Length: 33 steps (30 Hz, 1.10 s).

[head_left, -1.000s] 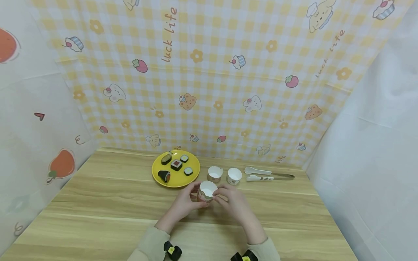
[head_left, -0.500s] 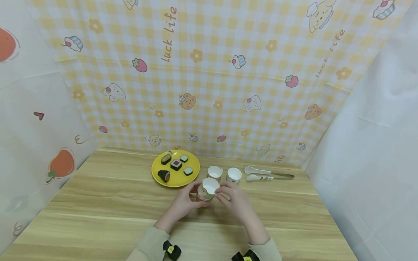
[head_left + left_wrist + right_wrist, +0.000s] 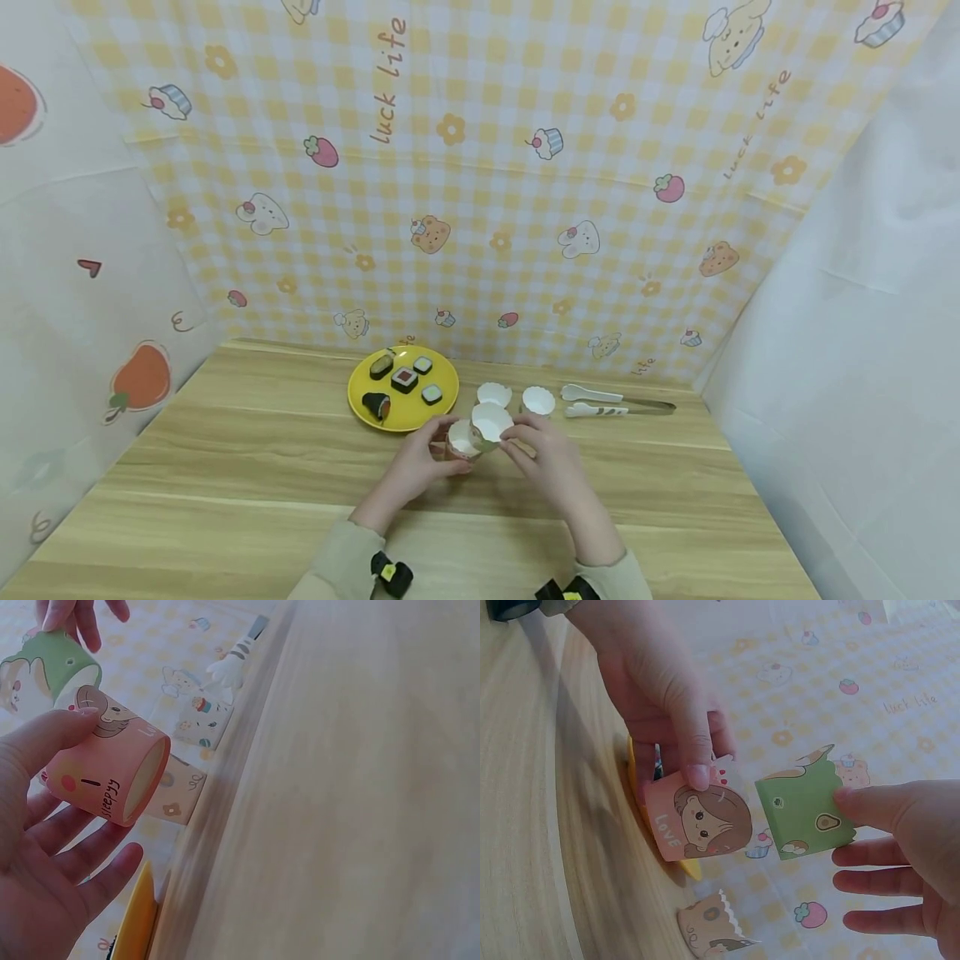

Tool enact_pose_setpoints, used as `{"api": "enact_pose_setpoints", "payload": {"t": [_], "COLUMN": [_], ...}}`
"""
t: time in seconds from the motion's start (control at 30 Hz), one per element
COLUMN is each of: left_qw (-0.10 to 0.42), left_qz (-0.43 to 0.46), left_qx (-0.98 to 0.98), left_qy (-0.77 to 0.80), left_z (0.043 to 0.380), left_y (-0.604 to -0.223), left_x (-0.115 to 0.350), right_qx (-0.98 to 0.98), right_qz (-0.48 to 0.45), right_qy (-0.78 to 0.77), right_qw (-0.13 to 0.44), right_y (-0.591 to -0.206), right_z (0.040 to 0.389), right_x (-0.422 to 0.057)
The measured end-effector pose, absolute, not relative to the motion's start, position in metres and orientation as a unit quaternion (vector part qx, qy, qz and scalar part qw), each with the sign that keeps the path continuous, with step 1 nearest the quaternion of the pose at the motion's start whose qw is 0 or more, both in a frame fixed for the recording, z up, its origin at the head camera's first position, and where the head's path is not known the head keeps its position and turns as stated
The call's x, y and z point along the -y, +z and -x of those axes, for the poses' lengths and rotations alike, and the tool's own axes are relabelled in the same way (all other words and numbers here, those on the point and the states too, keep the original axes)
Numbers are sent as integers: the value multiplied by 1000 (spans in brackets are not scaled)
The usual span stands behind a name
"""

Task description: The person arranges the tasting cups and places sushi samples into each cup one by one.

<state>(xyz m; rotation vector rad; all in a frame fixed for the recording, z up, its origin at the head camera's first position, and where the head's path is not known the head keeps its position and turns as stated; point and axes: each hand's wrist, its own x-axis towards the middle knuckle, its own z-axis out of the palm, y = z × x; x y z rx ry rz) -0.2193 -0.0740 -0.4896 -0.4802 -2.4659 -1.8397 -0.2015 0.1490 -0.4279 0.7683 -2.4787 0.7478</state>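
My left hand (image 3: 416, 468) grips a pink paper cup (image 3: 112, 769) between thumb and fingers. A drawn girl and the words "Love" and "sleepyy" show on its side. My right hand (image 3: 546, 457) pinches the rim of a green paper cup (image 3: 810, 814) with an avocado print. In the right wrist view the two cups are apart, with a narrow gap between them. The green cup's white inside faces up in the head view. Both cups are held above the table, in front of two more paper cups.
Behind the hands stand two paper cups, one on the left (image 3: 494, 395) and one on the right (image 3: 537, 402). A yellow plate (image 3: 408, 418) with several sushi pieces lies to the left. Tongs (image 3: 592, 410) lie to the right. A patterned cloth (image 3: 480, 200) hangs behind the table.
The green cup has come up out of the pink cup and moved right with my right hand. The pink cup stays in my left hand, shifted slightly left.
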Motion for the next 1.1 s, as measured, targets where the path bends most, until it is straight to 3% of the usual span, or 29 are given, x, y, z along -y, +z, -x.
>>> {"api": "enact_pose_setpoints", "payload": {"t": [0.67, 1.1], "left_qw": [26, 22], "left_qz": [143, 135], "left_qx": [792, 791], "left_qy": [-593, -596], "left_z": [222, 222], "left_y": [-490, -490], "left_x": [80, 80], "right_qx": [906, 921], "right_qz": [-238, -204], "right_qy": [249, 251], "right_qw": [245, 219], "right_y": [-440, -453], "right_z": [213, 218], "right_x": [-159, -161]}}
